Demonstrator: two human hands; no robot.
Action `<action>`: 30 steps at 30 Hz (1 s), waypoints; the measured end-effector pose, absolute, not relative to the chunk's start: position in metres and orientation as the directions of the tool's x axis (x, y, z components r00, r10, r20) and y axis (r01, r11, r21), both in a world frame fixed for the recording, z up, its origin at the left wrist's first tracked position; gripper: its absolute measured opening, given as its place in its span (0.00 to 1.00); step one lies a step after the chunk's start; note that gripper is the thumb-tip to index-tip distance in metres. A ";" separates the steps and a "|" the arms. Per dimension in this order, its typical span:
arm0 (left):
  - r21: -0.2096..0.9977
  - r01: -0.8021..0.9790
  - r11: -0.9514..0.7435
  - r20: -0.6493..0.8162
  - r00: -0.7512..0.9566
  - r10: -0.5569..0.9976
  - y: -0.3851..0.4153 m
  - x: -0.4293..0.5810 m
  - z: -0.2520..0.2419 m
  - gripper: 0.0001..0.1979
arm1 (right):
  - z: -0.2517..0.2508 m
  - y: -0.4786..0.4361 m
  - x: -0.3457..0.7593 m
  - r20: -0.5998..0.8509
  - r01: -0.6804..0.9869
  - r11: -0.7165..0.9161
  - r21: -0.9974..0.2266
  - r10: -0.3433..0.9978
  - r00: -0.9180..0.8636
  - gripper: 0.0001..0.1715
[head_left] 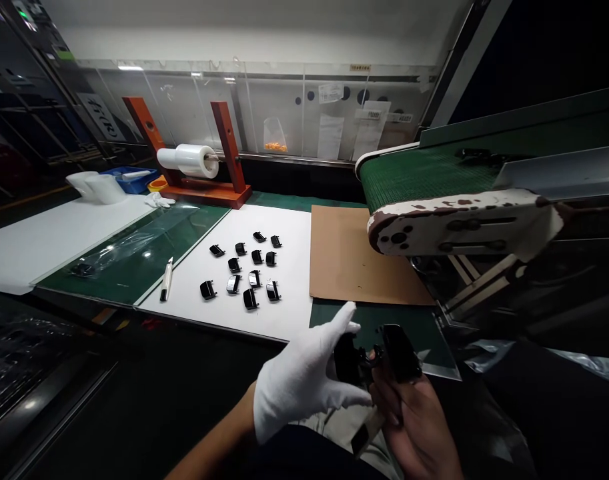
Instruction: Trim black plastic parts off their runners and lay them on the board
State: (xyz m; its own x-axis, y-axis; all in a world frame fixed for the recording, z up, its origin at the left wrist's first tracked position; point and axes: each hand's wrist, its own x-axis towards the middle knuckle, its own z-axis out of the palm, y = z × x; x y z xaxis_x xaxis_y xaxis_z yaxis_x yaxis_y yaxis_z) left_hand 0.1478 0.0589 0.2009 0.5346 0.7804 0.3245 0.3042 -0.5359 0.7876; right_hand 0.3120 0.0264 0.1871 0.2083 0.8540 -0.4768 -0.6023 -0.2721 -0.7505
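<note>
My left hand (304, 373), in a white glove, is closed round a black plastic part (348, 360) in front of my body. Bare and just to its right, my right hand (414, 413) grips another black glossy part (401, 352); a light-handled tool with a dark end (367, 433) sticks out below its fingers. Dark pieces between the two hands are too small to make out. Beyond the hands, several small black parts (251, 298) lie spread on a white sheet (184, 307) on the table.
A cutter (167, 280) lies left of the parts. A cardboard sheet (359, 260) lies right of them, beside a green conveyor (409, 177). An orange stand (227, 147) with a film roll (197, 161) stands behind. A blue tray (134, 180) is at the back left.
</note>
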 end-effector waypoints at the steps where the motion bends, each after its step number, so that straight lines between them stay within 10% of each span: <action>1: 0.793 0.307 -0.527 0.311 0.540 0.782 0.058 0.148 0.201 0.57 | 0.186 0.026 0.313 -0.459 -0.593 -0.265 -0.760 0.865 0.203 0.25; 16: 0.777 0.427 -0.463 0.157 0.581 0.799 0.067 0.141 0.209 0.56 | 0.182 0.029 0.330 -0.212 -0.285 -0.178 -0.942 0.973 0.093 0.19; 30: 0.854 0.005 -0.521 0.502 0.259 0.825 0.034 0.156 0.177 0.45 | 0.178 0.029 0.315 -0.336 -0.468 -0.273 -0.841 0.940 0.056 0.18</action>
